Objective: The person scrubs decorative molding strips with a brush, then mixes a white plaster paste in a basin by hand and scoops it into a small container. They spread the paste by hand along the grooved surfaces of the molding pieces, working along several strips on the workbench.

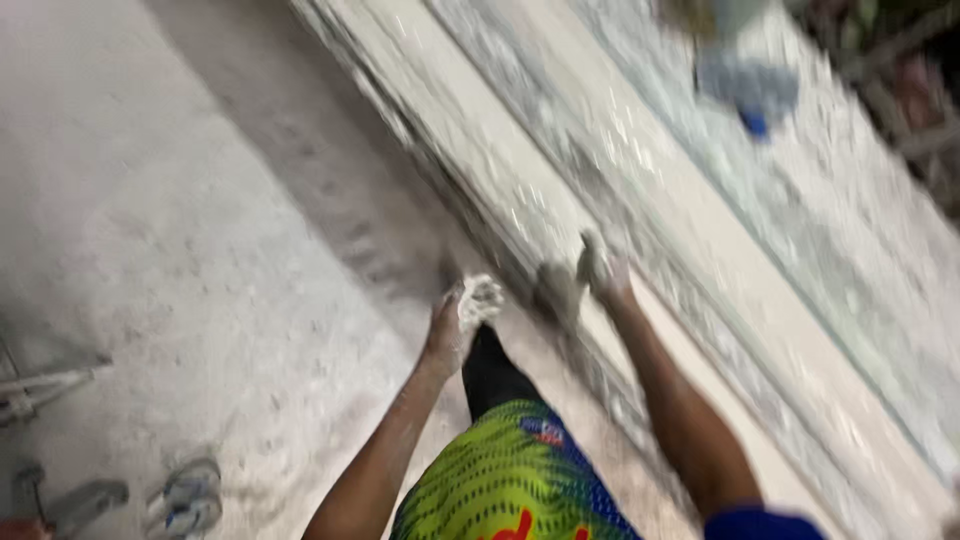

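The picture is blurred by motion. My left hand (452,325) is closed around a lump of white paste (480,297), held above the dusty floor. My right hand (600,268), coated in white, presses against the edge of a long white moulded slab (700,250) that runs diagonally across the view. Whether the right hand holds anything I cannot make out. My knee in green patterned shorts (505,470) shows between my arms.
Dusty white floor (200,230) spreads to the left. A pair of sandals (185,497) lies at the bottom left beside a thin metal frame (40,388). A blurred blue object (750,95) rests on the slab's far part.
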